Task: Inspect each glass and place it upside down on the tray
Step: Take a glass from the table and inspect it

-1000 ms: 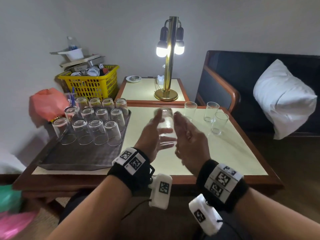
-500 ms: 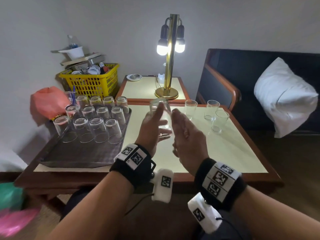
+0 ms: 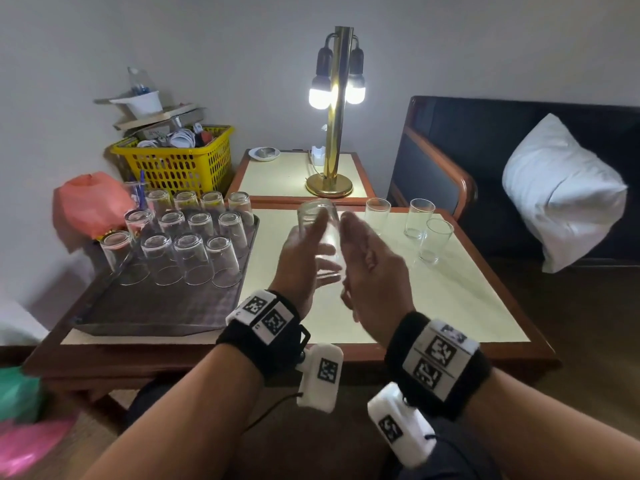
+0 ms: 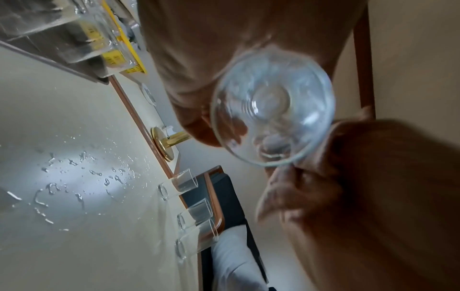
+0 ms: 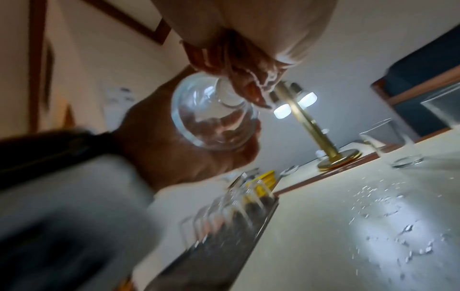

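I had the glass (image 3: 320,237) up off the table (image 3: 450,292), base upward, held between both hands: left hand (image 3: 300,261) with thumb and fingers curled round its side, right hand (image 3: 372,268) with fingers nearly straight against the other side. Tray (image 3: 156,306) sat to my left with rows of upturned glasses (image 3: 180,244). Three upright glasses (image 3: 419,223) stood on the table's far right. Water drops (image 4: 74,189) lay on the tabletop.
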The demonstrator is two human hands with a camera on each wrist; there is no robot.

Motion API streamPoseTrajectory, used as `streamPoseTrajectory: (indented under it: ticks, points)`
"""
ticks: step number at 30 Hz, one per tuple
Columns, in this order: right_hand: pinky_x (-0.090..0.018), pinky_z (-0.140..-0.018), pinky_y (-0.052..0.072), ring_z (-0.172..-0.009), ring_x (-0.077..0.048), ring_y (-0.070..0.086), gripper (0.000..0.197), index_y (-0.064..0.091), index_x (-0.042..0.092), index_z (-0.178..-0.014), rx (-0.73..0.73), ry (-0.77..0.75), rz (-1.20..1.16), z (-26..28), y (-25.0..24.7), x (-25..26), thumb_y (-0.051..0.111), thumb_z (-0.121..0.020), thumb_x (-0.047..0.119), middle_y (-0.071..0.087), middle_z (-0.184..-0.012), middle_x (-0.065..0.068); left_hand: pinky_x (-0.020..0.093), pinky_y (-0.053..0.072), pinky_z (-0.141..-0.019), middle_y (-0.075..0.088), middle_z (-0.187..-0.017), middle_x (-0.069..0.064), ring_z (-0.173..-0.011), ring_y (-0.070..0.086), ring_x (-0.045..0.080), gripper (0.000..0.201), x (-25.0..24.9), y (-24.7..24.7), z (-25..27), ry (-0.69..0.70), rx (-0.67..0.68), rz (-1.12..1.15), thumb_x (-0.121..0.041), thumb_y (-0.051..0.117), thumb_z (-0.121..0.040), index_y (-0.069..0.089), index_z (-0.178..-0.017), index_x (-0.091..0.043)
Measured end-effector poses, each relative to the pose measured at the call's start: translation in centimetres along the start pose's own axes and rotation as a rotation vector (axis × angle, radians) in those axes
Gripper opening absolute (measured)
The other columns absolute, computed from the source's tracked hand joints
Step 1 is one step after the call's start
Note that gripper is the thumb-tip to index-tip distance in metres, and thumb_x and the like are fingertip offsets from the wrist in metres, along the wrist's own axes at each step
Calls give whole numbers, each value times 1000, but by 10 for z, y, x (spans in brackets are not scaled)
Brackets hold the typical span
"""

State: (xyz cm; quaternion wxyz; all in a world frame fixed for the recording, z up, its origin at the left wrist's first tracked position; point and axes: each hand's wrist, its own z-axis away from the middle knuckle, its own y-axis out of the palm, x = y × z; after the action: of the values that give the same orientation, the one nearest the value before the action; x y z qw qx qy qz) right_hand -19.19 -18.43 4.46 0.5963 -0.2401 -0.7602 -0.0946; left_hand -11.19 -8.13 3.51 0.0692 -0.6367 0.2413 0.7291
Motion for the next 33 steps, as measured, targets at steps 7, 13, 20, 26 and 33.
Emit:
streamPoseTrajectory:
  ticks: [7, 13, 20, 26, 33]
  points:
    - [-27, -49, 53, -54, -8, 54, 43, 51, 34, -145, -67, 6, 25, -9, -5, -8, 51, -103, 41, 67, -78, 20, 39, 55, -75, 67, -106, 13, -85, 65, 26, 63, -3, 4, -2, 36, 40, -97, -65, 69, -82, 58, -123, -20]
    - [-19, -56, 47, -64, 3, 50, 50, 51, 30, -146, -103, 45, -24, -25, -9, -8, 51, -99, 47, 55, -84, 13, 42, 59, -81, 71, -113, 18, -90, 72, 31, 55, 1, 1, -5, -30, 120, -130, -54, 70, -92, 57, -128, -15]
    - [-18, -61, 45, -67, 3, 48, 45, 53, 31, -145, -80, 30, -22, -22, -4, -12, 51, -103, 44, 55, -84, 18, 37, 57, -74, 71, -115, 20, -89, 73, 27, 52, -8, -4, -5, -54, 138, -134, -59, 63, -91, 59, -121, -18]
    - [-21, -42, 45, -47, -3, 48, 42, 51, 30, -145, 2, 23, -48, -6, 0, -2, 53, -104, 33, 68, -86, 12, 41, 57, -78, 67, -115, 17, -95, 69, 32, 54, -11, -1, -7, -46, 28, -31, -68, 59, -92, 59, -118, -21]
    - [-17, -42, 42, -45, -1, 49, 40, 56, 25, -142, 0, -18, 4, -9, -2, 3, 52, -104, 35, 60, -70, 17, 37, 56, -74, 69, -107, 12, -87, 68, 25, 56, -16, 1, -6, 31, 21, 0, -65, 71, -82, 64, -115, -21]
